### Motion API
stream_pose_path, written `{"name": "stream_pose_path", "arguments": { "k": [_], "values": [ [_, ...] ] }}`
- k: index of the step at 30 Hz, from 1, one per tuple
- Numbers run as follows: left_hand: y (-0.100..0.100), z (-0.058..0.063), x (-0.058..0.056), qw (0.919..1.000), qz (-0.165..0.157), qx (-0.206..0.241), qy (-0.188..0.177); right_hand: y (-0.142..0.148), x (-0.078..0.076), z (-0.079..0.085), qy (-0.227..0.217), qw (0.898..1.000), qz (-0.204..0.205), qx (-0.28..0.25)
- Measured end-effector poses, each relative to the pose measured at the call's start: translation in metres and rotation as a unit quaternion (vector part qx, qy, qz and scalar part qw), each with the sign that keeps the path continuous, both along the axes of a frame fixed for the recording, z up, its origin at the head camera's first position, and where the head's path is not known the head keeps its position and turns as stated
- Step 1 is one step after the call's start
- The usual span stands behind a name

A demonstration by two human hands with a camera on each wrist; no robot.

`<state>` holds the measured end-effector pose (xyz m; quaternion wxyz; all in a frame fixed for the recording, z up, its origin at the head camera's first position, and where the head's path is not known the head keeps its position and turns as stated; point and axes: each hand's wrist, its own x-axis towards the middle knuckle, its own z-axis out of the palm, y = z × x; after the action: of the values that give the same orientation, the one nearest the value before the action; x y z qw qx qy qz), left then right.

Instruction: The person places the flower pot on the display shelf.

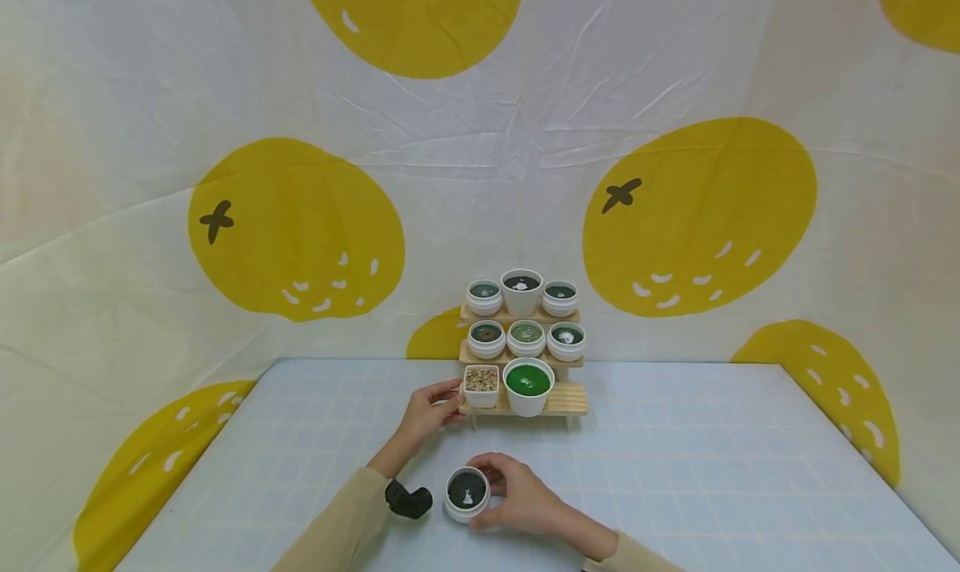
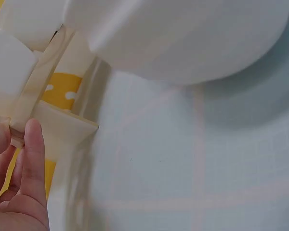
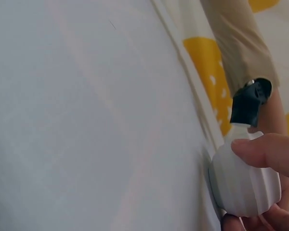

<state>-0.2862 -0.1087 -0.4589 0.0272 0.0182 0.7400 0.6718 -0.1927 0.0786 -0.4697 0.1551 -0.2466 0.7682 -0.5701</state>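
My right hand [image 1: 525, 497] grips a small white round pot [image 1: 467, 490] with dark contents and a white mark on top, thumb and fingers around its side. In the right wrist view its ribbed wall [image 3: 241, 183] shows; whether it touches the table I cannot tell. Farther forward, my left hand [image 1: 426, 413] pinches the left end of a three-tier wooden stand [image 1: 572, 398]. The left wrist view shows thumb and fingers on the board's end [image 2: 31, 96]. Beside that hand, a square white cup [image 1: 481, 380] of speckled bits stands on the bottom tier, next to a taller cup with green contents [image 1: 527, 380].
Several white pots, such as a tall dark-topped one [image 1: 521, 293] and a light green one [image 1: 527, 336], stand on the upper tiers. A pale checked cloth covers the table [image 1: 712, 455]. Behind hangs a white curtain [image 1: 480, 205] with yellow fruit prints.
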Motion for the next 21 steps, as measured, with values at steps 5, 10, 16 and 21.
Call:
{"name": "stream_pose_path", "arguments": {
  "k": [5, 10, 16, 21],
  "values": [
    [0.0005, -0.0001, -0.0004, 0.9999, 0.007, -0.008, -0.004, 0.0037, 0.0004, 0.0010, -0.001, 1.000, 0.002, 0.002],
    [0.0007, -0.0003, -0.0001, 0.9999, 0.006, -0.007, -0.008, 0.0047, 0.0009, 0.0004, -0.006, 1.000, 0.004, -0.006],
    [0.0000, 0.0015, -0.0005, 0.9999, 0.004, -0.013, -0.009, 0.0041, -0.0010, -0.0001, -0.004, 1.000, 0.014, -0.006],
    [0.0001, 0.0026, -0.0015, 0.9998, 0.003, -0.019, -0.009, 0.0034, -0.0023, 0.0003, -0.005, 1.000, 0.018, 0.004]
  ]
}}
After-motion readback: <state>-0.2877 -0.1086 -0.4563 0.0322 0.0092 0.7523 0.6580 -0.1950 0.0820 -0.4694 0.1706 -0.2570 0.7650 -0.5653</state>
